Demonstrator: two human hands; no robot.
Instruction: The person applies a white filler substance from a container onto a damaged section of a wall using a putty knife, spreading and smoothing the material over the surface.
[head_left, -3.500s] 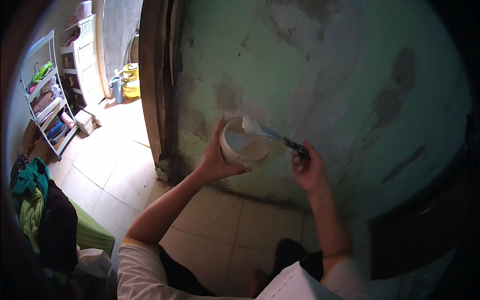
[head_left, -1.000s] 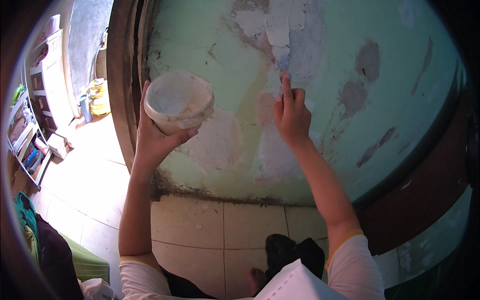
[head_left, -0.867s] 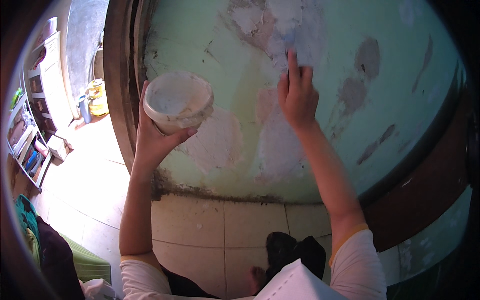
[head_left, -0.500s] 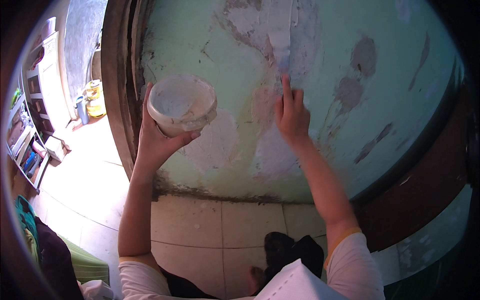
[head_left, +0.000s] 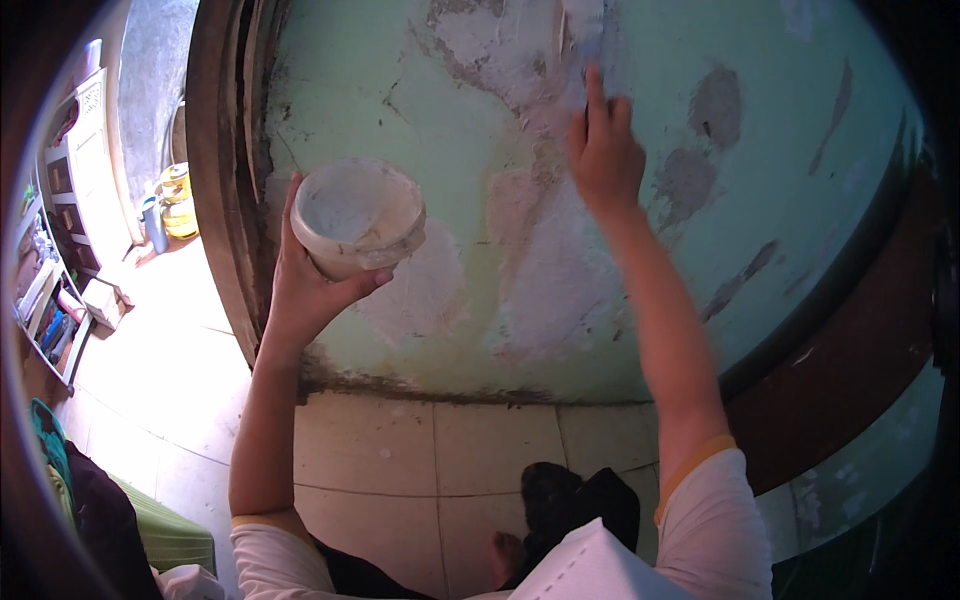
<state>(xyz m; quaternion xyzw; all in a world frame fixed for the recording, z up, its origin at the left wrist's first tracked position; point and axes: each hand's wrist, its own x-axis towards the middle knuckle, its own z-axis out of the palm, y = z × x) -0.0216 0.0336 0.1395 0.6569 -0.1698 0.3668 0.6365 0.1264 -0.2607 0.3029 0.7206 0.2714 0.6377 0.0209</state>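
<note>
A translucent white plastic tub (head_left: 360, 215) with pale residue on its inner walls is held tilted in my left hand (head_left: 312, 292), thumb on its front and fingers round the left side. My right hand (head_left: 606, 160) grips a putty knife (head_left: 588, 50) with the index finger stretched along it; the blade is blurred and lies against the upper middle of the green wall (head_left: 790, 170), over a long patch of pale filler (head_left: 555, 25). Grey and pinkish patches and scrapes mark the wall below and to the right.
A dark wooden door frame (head_left: 215, 170) edges the wall, with a bright doorway left, holding shelves (head_left: 45, 290), yellow gas cylinders (head_left: 178, 205) and a blue container (head_left: 153, 225). Clothes (head_left: 90, 500) lie lower left, tiled floor (head_left: 380, 450) below, a dark reddish board (head_left: 830, 400) right.
Earlier the knife carried a lump of filler over the tub; since then it has moved onto the wall. In the last half second my right hand has swept upward and rightward.
</note>
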